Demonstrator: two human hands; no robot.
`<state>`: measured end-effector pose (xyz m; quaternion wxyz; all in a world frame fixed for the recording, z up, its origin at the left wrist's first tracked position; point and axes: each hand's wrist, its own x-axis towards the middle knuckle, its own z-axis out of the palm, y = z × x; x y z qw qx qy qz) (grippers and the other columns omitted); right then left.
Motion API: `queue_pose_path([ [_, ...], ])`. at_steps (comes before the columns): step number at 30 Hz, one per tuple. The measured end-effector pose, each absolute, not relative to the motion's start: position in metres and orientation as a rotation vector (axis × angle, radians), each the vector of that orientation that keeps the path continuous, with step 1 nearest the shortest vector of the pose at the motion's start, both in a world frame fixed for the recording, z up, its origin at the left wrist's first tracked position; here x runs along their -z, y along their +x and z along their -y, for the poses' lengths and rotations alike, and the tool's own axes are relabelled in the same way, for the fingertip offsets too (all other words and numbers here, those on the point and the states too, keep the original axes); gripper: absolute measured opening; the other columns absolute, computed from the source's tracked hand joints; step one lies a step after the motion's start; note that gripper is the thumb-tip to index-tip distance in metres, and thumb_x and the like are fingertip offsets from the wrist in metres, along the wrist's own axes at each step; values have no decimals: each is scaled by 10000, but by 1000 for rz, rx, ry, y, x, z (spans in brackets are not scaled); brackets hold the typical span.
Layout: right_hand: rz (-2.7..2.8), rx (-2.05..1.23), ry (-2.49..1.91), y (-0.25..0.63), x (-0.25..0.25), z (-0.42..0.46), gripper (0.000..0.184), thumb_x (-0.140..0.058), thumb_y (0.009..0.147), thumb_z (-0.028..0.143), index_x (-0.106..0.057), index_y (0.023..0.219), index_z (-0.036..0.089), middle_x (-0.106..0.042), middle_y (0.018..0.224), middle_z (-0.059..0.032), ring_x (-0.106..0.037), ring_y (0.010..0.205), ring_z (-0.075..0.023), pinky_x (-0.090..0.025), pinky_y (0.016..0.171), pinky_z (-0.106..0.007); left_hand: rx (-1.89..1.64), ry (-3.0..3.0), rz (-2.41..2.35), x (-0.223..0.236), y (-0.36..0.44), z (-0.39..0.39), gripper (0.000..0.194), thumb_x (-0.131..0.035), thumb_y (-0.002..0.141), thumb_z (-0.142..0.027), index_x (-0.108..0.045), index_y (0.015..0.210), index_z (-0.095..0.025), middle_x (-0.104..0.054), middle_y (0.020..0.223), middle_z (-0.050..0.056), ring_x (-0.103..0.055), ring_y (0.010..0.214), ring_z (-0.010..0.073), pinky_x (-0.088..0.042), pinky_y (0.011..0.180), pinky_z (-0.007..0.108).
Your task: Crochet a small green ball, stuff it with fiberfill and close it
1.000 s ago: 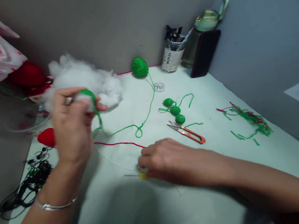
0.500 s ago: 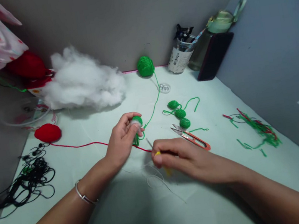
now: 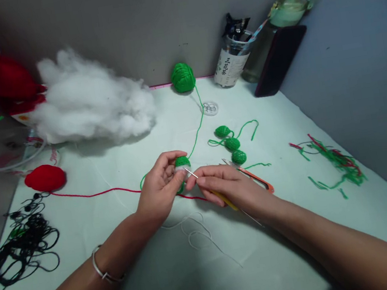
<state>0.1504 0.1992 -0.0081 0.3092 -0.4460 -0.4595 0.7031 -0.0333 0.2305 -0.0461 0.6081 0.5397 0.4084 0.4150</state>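
A small green crocheted piece with white stuffing showing at its lower side is pinched in my left hand. My right hand grips a crochet hook with a yellow handle, its metal tip at the white part of the piece. Green yarn runs from the piece back to a green yarn ball. Red yarn passes beneath my hands. Orange-handled thread snips lie partly hidden behind my right hand. Several small green crocheted balls sit beyond them.
White fiberfill is heaped at the back left, near a red yarn ball and tangled black cord. A pen cup, a bottle and a phone stand at the back right. Yarn scraps lie at right.
My right hand has turned and brought the hook tip up to the piece, where before it was apart from it. The view has shifted slightly, and more of the green piece shows.
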Motion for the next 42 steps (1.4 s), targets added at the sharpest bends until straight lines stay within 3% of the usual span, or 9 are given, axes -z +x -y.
queue_pose_path([
  [7,1072,-1830,-1144,150,12,-201,239,-712,914,429,-620,907,209,-423,477,128,-267,448,-57,-209,475,-212,-1028,1192,-922,48,-32,-232,282,-720,880,-215,-629,1146,-195,-702,848,-7,-689,763,140,-531,708,267],
  [16,1062,-1869,-1132,150,15,-200,227,-522,994,322,-684,937,173,-599,541,70,-334,376,-38,-253,426,-201,-1032,1261,-957,51,-32,-228,301,-719,879,-191,-645,1170,-188,-713,888,16,-691,793,141,-532,734,268],
  [24,954,-2001,-1079,149,13,-202,182,-558,952,308,-659,889,171,-565,499,88,-278,333,-32,-213,375,-181,-1050,1266,-1005,51,-31,-227,327,-721,872,-190,-628,1186,-199,-698,877,0,-689,798,140,-539,763,278],
  [29,790,-2089,-1021,151,17,-206,196,-575,934,330,-655,882,159,-511,468,102,-168,327,-33,-182,348,-188,-1041,1420,-1048,55,-34,-226,318,-707,898,-231,-641,1207,-188,-697,934,33,-684,862,162,-535,783,288],
  [36,1292,-1601,-1244,140,11,-188,238,-452,1017,340,-587,878,202,-493,524,85,-365,438,-79,-276,454,-215,-1002,1365,-1005,38,-30,-224,211,-656,930,-257,-634,1125,-182,-700,755,-15,-655,673,138,-524,649,255],
  [42,1937,-951,-1345,138,12,-181,211,-402,1025,256,-468,826,235,-468,623,54,-366,526,-106,-271,556,-265,-985,1399,-999,32,-26,-222,152,-615,883,-187,-632,1032,-207,-648,661,-52,-644,595,133,-501,571,238],
])
